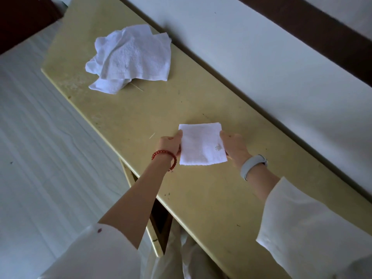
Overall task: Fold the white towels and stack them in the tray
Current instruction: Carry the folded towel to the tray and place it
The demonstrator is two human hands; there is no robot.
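Two hands hold one folded towel (202, 146) at mid-frame: left hand (170, 145) and right hand (236, 148) each pinch a side edge, likely squaring it on the counter (211, 198); unfolded towels (130, 57) wait upper left, no tray visible
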